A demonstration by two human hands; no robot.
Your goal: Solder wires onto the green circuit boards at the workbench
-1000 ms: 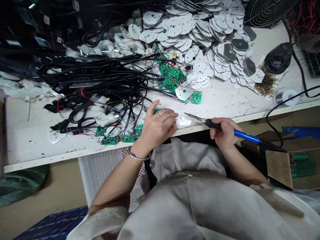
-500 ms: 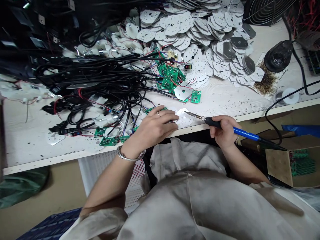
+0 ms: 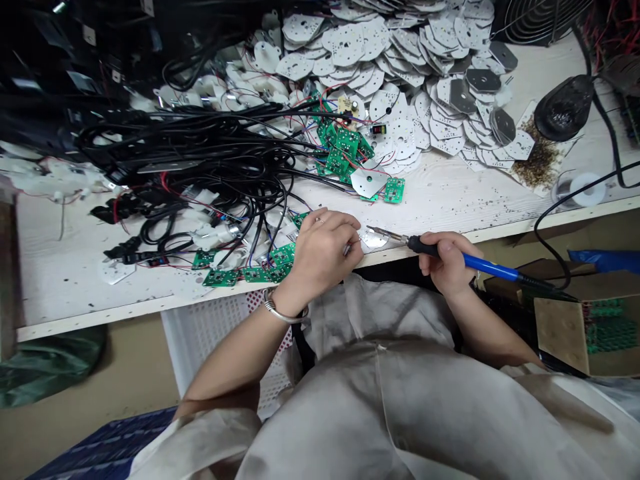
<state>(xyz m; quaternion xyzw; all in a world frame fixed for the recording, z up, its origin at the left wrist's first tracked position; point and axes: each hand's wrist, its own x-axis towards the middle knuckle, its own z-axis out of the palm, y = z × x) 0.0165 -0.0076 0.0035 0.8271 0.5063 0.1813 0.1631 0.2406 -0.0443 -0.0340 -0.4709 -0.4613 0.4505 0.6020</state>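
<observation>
My right hand (image 3: pixel 447 260) is closed around the blue and black handle of a soldering iron (image 3: pixel 490 267), whose tip points left over a white round circuit board (image 3: pixel 374 239) near the bench's front edge. At the left side of that board is my left hand (image 3: pixel 327 250), its fingers curled inward and closed. What those fingers hold, if anything, is hidden. Beside the left hand, green circuit boards (image 3: pixel 225 277) with thin wires lie in a row along the edge.
Bundled black cables (image 3: pixel 200 143) and white plastic parts cover the bench's left. Many white boards (image 3: pixel 350 43) are heaped at the back. A soldering iron stand (image 3: pixel 563 110), a solder spool (image 3: pixel 585 189) and a fan guard (image 3: pixel 535 17) are at right. A carton (image 3: pixel 563 330) sits below.
My left hand has moved right and its fingers have curled in over the white board's left side. More green boards show behind it. The soldering iron is almost where it was.
</observation>
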